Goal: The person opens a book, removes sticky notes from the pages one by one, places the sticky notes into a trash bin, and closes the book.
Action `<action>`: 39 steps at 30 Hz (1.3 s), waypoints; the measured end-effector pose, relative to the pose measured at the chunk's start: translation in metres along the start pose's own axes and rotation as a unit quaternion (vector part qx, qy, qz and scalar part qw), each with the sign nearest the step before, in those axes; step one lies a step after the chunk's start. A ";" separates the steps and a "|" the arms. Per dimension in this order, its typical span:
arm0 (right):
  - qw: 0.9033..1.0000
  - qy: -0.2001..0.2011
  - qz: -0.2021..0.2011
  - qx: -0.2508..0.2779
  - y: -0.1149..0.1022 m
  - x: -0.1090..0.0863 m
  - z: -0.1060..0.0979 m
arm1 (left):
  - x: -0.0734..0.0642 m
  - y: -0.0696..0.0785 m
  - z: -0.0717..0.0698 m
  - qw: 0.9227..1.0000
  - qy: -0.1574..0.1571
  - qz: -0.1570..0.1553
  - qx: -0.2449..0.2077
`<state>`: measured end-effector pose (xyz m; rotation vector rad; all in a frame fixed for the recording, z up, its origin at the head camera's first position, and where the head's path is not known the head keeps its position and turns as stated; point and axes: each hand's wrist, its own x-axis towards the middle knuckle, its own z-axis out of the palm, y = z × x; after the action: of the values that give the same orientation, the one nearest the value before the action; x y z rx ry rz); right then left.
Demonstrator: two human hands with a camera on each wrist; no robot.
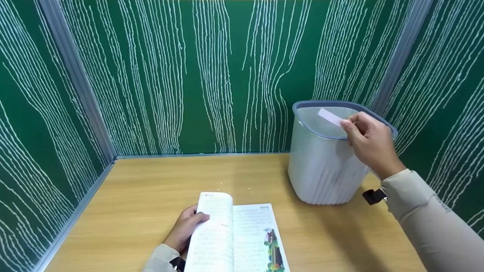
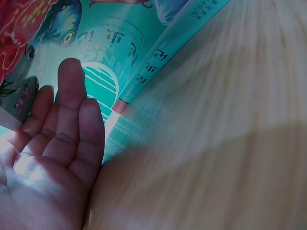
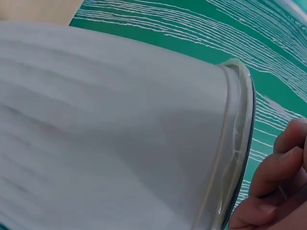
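An open book point(image 1: 251, 234) lies at the front of the table, its left-hand pages standing raised and curving at the top. My left hand point(image 1: 188, 226) grips the book's left side, thumb on the page and fingers behind the cover. The left wrist view shows those fingers point(image 2: 72, 110) against the colourful cover point(image 2: 112, 43), beside the turquoise spine. My right hand point(image 1: 370, 139) pinches a small pale strip of paper point(image 1: 329, 116) between thumb and forefinger. Hand and strip are over the opening of a whitish bin point(image 1: 325, 170) with a blue-grey rim.
The wooden table point(image 1: 159, 181) has a few tiny white specks behind the book. Green walls point(image 1: 204, 75) with wavy white lines enclose the back and both sides. Inside the bin's rim a thin liner point(image 3: 235, 139) shows in the right wrist view.
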<state>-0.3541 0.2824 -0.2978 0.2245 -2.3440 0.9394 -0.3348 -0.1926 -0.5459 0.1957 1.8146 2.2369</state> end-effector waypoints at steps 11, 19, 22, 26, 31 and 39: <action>0.999 0.005 0.005 -0.041 0.009 0.006 0.001 | 0.002 -0.003 -0.001 1.000 0.002 0.009 0.007; 0.997 0.028 0.002 -0.070 0.011 0.009 0.001 | 0.001 -0.002 0.000 1.000 0.005 0.000 0.003; 0.997 0.031 0.004 -0.077 0.010 0.011 0.000 | 0.001 -0.002 -0.001 1.000 0.004 -0.001 0.000; 0.996 0.039 0.003 -0.086 0.007 0.012 -0.001 | 0.002 -0.002 -0.001 1.000 -0.001 0.002 0.004; 0.993 0.050 -0.002 -0.103 0.006 0.015 -0.004 | 0.003 0.000 -0.002 1.000 -0.004 0.005 0.011; 0.990 0.074 0.007 -0.120 0.008 0.014 -0.002 | 0.002 -0.001 -0.002 1.000 -0.005 0.005 0.009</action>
<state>-0.3676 0.2910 -0.2926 0.0389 -2.2970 0.6481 -0.3374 -0.1931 -0.5473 0.2182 1.8324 2.2235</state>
